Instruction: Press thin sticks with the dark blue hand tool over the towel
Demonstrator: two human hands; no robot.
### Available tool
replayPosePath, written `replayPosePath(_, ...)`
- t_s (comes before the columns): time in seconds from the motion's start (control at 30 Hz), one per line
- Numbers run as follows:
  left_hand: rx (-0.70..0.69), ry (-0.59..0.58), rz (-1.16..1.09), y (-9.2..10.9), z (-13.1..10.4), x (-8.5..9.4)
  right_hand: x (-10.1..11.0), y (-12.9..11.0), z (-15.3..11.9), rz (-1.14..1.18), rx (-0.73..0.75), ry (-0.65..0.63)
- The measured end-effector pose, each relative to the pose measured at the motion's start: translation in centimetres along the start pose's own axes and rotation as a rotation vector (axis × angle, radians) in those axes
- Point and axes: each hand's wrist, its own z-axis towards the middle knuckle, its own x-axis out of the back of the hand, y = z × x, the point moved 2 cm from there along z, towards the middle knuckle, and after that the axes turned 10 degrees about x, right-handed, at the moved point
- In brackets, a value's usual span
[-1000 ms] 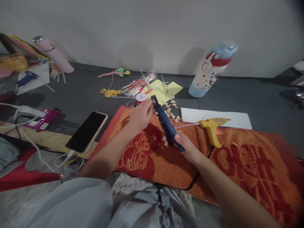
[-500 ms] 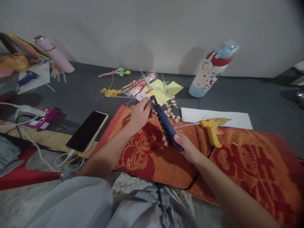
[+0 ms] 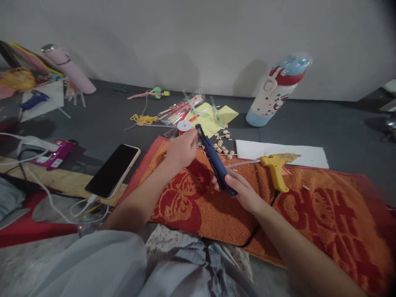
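Whether anything was pinched by the left hand (image 3: 183,147) could not be told. The spool (image 3: 184,125) was partly covered by it; a shiny object (image 3: 391,123) was cut by the right edge.

A pink flask (image 3: 72,72) stands far left, a dotted bottle (image 3: 274,99) far right; a cabled phone (image 3: 111,171) lies near left.

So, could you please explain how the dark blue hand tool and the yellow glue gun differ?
The dark blue hand tool is gripped in the right hand, while the yellow glue gun lies untouched. The hand tool is long and slim; the glue gun is pistol-shaped. Both have handles.
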Motion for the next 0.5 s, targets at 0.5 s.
replayPosePath(0.5, 0.041, -0.093, 0.204, 0.09, -0.02, 0.19, -0.19, -0.1, 0.13, 0.074, -0.02, 0.025)
